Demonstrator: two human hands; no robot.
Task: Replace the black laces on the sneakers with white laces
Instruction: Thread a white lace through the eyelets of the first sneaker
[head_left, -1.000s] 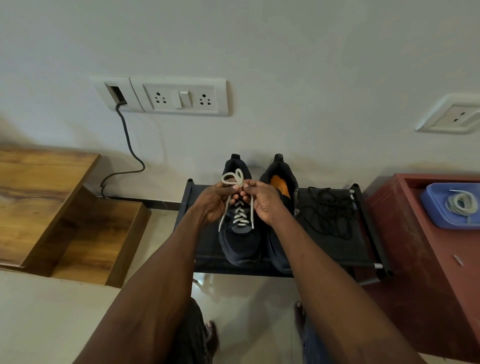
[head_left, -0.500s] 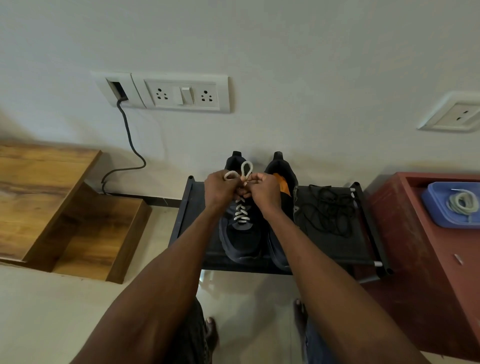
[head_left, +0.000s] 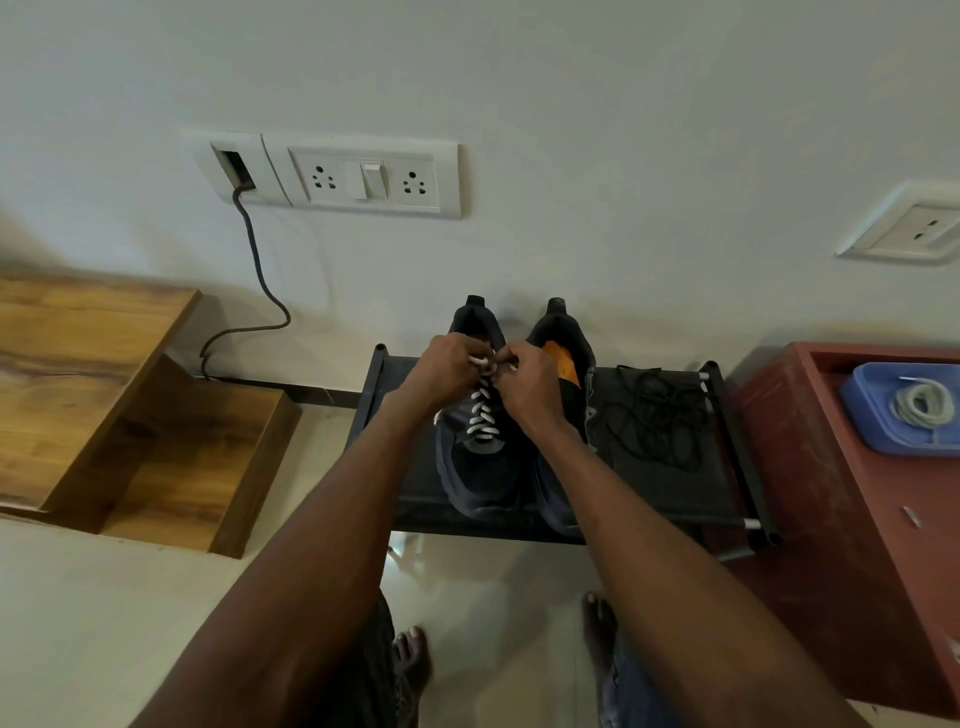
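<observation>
Two dark sneakers stand side by side on a black rack (head_left: 410, 499). The left sneaker (head_left: 480, 473) carries a white lace (head_left: 482, 413) criss-crossed up its front. My left hand (head_left: 447, 371) and my right hand (head_left: 524, 382) meet over its top eyelets, each pinching an end of the white lace; the knot itself is mostly hidden by my fingers. The right sneaker (head_left: 563, 358), with an orange insole, shows no lace. A tangle of black laces (head_left: 652, 415) lies on the rack to the right.
A red cabinet (head_left: 831, 493) at the right holds a blue tray (head_left: 865, 415) with a coiled white lace (head_left: 922, 402). Wooden steps (head_left: 130, 415) sit at the left. A cable (head_left: 260, 291) hangs from the wall socket panel (head_left: 332, 176). My bare feet stand on the tiled floor below.
The white loops that stood above my hands have been drawn down and now barely show between my fingers. Both hands stay close together over the left sneaker's top.
</observation>
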